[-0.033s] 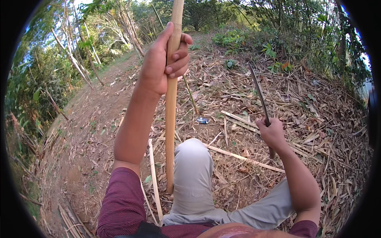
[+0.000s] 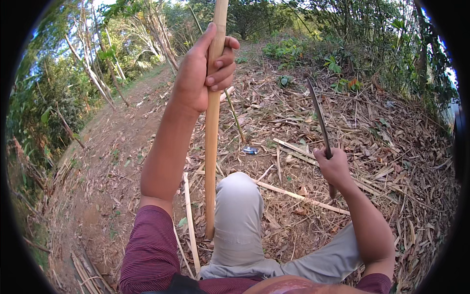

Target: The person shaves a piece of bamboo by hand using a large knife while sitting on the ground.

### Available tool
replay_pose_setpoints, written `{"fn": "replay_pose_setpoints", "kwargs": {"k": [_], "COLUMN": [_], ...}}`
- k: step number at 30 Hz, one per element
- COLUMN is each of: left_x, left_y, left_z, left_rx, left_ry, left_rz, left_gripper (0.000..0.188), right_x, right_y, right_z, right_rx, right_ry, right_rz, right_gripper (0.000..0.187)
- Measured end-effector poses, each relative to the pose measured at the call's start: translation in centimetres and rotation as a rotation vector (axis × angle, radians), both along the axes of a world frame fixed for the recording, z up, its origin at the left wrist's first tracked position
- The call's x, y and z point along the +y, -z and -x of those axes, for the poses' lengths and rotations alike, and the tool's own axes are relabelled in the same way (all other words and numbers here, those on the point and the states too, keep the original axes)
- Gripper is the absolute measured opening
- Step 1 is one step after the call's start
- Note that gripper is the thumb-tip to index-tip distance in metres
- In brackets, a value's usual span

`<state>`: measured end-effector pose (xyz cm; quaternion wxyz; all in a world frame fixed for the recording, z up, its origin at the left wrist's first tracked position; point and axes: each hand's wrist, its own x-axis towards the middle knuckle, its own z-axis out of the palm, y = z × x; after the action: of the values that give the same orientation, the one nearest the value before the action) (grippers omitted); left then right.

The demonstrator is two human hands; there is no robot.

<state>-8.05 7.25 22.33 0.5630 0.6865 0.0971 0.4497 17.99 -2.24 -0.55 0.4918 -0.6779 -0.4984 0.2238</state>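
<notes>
Above leaves and a packet, left fingers clasp bamboo, right fingers a knife.

This is an open woodland clearing, outdoors in daylight. Left of the left grip, a bare brown earth track runs up toward the trees, with slim, pale, leaning tree trunks farther to that side. Around and below the right grip, tan dry leaf litter covers the ground, strewn with long, pale, split wooden strips. Beyond the right grip stand low, bright green leafy plants and a dense, dark green thicket.
</notes>
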Motion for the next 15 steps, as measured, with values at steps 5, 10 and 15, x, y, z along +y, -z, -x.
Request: {"fn": "replay_pose_setpoints", "kwargs": {"k": [5,10,15], "left_x": [0.7,-0.2,-1.5], "left_y": [-6.2,-10.9,-10.5], "left_z": [0.0,-1.7,-3.8], "left_rx": [0.004,-0.092,-0.160], "left_ry": [0.054,-0.001,-0.115], "left_rz": [-0.213,-0.158,-0.220], "left_gripper": [0.038,0.046,0.039], "right_x": [-1.0,-1.8,-2.0], "right_y": [0.0,-0.8,-0.8], "right_z": [3.4,4.8,4.7], "right_rx": [0.057,0.023,0.059], "right_ry": [-0.090,-0.129,-0.114], "right_rz": [-0.096,-0.127,-0.147], "right_gripper": [0.050,0.053,0.051]}}
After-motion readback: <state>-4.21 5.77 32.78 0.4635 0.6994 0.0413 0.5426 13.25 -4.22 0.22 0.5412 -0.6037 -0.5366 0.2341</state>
